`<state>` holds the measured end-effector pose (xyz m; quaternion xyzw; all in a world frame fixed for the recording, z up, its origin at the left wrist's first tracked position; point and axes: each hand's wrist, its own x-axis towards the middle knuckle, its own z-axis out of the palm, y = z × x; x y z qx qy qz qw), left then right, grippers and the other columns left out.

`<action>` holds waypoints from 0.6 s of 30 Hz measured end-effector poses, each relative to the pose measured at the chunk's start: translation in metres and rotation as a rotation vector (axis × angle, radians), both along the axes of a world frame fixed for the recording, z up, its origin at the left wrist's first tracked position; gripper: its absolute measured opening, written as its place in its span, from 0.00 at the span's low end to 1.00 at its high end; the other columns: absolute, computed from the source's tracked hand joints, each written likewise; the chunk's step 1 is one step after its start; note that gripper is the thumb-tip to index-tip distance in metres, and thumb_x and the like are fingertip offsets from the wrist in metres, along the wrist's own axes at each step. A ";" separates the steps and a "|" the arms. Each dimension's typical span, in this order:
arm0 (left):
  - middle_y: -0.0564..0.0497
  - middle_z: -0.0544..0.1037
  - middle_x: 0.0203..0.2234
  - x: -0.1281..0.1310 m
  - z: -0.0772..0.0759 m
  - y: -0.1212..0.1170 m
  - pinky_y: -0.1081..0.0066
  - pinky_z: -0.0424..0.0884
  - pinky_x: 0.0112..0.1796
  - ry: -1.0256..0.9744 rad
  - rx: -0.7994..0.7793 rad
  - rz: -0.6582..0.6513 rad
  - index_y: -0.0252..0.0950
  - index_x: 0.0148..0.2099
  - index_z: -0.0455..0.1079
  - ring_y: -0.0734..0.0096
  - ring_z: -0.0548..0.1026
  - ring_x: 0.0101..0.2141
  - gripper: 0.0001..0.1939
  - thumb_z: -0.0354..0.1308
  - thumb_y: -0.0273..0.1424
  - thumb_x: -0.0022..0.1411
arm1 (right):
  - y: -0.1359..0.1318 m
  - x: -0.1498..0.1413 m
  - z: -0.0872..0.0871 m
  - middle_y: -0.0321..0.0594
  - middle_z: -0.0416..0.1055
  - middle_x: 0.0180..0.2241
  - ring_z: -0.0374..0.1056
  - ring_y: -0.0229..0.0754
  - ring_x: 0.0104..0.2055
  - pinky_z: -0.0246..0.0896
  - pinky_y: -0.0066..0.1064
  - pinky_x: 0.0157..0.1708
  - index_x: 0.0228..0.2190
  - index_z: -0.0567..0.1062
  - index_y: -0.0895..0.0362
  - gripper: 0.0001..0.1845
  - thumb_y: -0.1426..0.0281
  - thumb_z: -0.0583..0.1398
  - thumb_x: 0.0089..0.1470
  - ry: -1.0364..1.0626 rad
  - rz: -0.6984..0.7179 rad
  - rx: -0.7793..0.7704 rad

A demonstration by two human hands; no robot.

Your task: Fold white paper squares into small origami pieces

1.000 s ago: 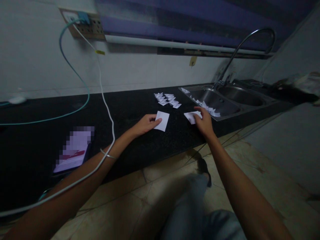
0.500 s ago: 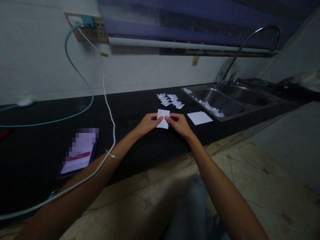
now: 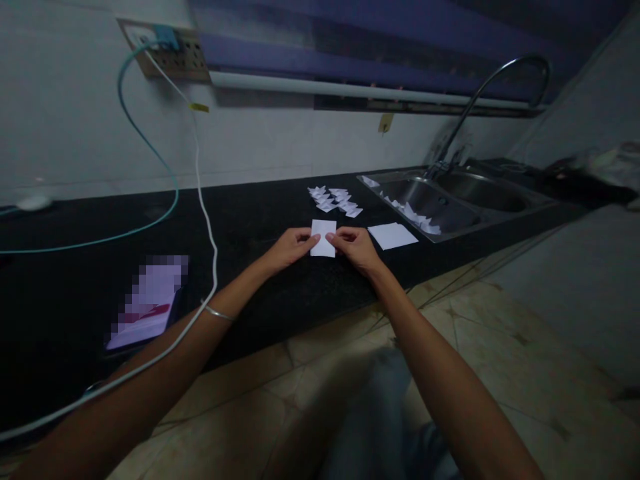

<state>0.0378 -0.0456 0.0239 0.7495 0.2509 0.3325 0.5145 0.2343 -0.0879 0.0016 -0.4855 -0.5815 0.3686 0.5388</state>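
Between both hands, just over the black counter, is a small white piece of paper (image 3: pixel 323 247). My left hand (image 3: pixel 295 247) pinches its left edge, thumb on top. The opposite edge is held by my right hand (image 3: pixel 355 245) in the same way; the fingers behind the paper are hidden. Beyond the hands lie several folded white paper pieces (image 3: pixel 334 200) in two rows. Close to my right hand rests a stack of white paper sheets (image 3: pixel 393 236).
More folded papers (image 3: pixel 413 215) line the near-left rim of a steel sink (image 3: pixel 450 212) with a tall faucet (image 3: pixel 470 100). A lit phone (image 3: pixel 150 303) lies on the counter (image 3: pixel 240 320) at left. A white cable (image 3: pixel 207 233) hangs across my left forearm.
The thumbs have drawn slightly apart on the paper, toward its side edges. The whole view has shifted a little, so things appear farther left.
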 end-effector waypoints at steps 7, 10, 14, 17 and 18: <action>0.51 0.74 0.23 0.000 -0.004 0.002 0.76 0.61 0.25 0.063 0.048 0.016 0.31 0.30 0.71 0.76 0.67 0.24 0.24 0.58 0.49 0.63 | -0.003 -0.003 0.003 0.33 0.65 0.20 0.57 0.34 0.24 0.50 0.29 0.25 0.21 0.73 0.58 0.24 0.50 0.69 0.45 -0.004 -0.043 0.026; 0.55 0.66 0.18 0.001 -0.004 0.001 0.75 0.55 0.22 0.187 0.100 0.048 0.34 0.25 0.65 0.77 0.60 0.20 0.26 0.54 0.51 0.65 | -0.001 -0.002 0.001 0.32 0.64 0.20 0.56 0.34 0.24 0.50 0.29 0.25 0.22 0.74 0.58 0.23 0.50 0.68 0.47 -0.012 -0.054 0.050; 0.56 0.59 0.16 0.002 -0.002 -0.003 0.73 0.51 0.21 0.306 0.166 0.068 0.37 0.23 0.60 0.77 0.55 0.19 0.27 0.47 0.51 0.68 | 0.000 -0.001 0.000 0.32 0.64 0.20 0.55 0.34 0.24 0.50 0.30 0.26 0.22 0.75 0.58 0.23 0.51 0.68 0.47 -0.020 -0.058 0.066; 0.55 0.60 0.18 0.003 -0.001 -0.005 0.73 0.52 0.21 0.317 0.206 0.079 0.38 0.24 0.57 0.75 0.57 0.20 0.27 0.45 0.51 0.68 | 0.000 -0.002 0.000 0.33 0.65 0.21 0.55 0.35 0.24 0.50 0.30 0.26 0.22 0.75 0.58 0.22 0.51 0.68 0.47 -0.020 -0.063 0.076; 0.55 0.60 0.18 0.003 -0.001 -0.005 0.73 0.53 0.22 0.320 0.202 0.071 0.38 0.24 0.58 0.75 0.57 0.20 0.26 0.45 0.51 0.68 | 0.000 -0.002 0.000 0.33 0.65 0.21 0.55 0.35 0.24 0.50 0.30 0.26 0.23 0.75 0.58 0.22 0.51 0.68 0.47 -0.018 -0.068 0.081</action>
